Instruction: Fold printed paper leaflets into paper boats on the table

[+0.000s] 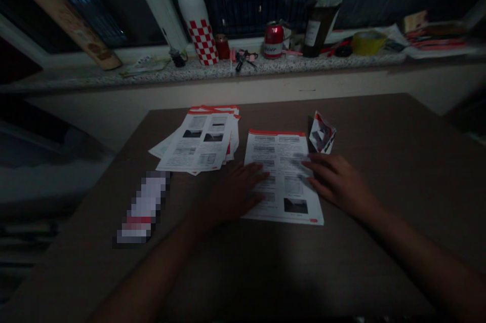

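A printed sheet of paper [292, 166] with an orange top band lies flat on the brown table in front of me. My left hand [241, 189] rests over its left edge, fingers stretched out. At the sheet's right edge is my right hand [337, 178], its fingers apart and the tips over or touching the paper. Just beyond the right hand stands a small folded paper piece [322, 133], printed in red, grey and white. A loose stack of similar printed sheets [197, 140] lies to the left, beyond my left hand.
A phone-like object [142, 206], blurred out, lies on the table's left side. Along the stone windowsill [152, 72] behind stand a white bottle with red checks [203, 39], a red can [273, 39], a dark bottle [314, 29], keys [245, 59] and a yellow container [367, 43].
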Demonstrator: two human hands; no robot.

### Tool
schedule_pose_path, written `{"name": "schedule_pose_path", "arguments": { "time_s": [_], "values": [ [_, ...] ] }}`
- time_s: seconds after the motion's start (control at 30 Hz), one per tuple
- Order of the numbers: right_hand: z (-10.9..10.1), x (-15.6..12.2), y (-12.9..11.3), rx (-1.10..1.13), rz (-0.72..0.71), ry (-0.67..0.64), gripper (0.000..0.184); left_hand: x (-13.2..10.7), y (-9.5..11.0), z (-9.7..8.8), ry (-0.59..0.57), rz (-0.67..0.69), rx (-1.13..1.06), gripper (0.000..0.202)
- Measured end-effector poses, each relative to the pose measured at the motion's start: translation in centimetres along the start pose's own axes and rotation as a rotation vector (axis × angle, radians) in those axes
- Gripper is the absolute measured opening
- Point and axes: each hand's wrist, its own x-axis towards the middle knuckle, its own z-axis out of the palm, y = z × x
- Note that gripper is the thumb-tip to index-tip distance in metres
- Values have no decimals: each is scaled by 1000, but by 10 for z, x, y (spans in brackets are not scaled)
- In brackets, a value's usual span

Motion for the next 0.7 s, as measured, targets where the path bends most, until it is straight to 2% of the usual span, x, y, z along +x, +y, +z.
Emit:
{"name": "schedule_pose_path", "arguments": {
  "time_s": [0.13,0.43,0.57,0.7],
  "values": [
    [-5,4,11,-164,98,3,51,1,12,10,-18,-51,15,63],
    [-5,-5,46,-229,212,78,52,8,21,17,6,-110,42,62],
    [-14,-3,47,-255,230,108,49,8,20,18,25,-89,27,60],
    [-18,-2,37,-202,189,101,44,5,19,14,21,-68,-3,59]
  ]
}}
